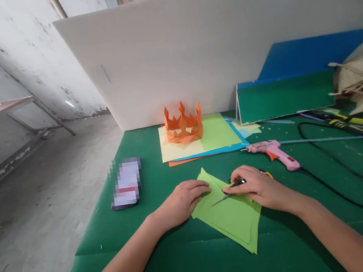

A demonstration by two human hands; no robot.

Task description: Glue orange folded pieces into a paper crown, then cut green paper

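A small stack of light green paper sheets (227,222) lies on the green table in front of me, its edges slightly fanned. My left hand (185,200) rests on the stack's left side, fingers flat on the top sheet. In my right hand (256,186) is a pair of scissors (236,183) with black and yellow handles. Their blades point left, low over the paper; whether they touch it I cannot tell. Part of the handles is hidden behind my fingers.
An orange folded-paper crown (184,129) stands on coloured sheets (221,132) at the back. A pink glue gun (273,150) with a black cord (342,196) lies to the right. At left is a blurred phone (127,182). A white board (190,53) rises behind.
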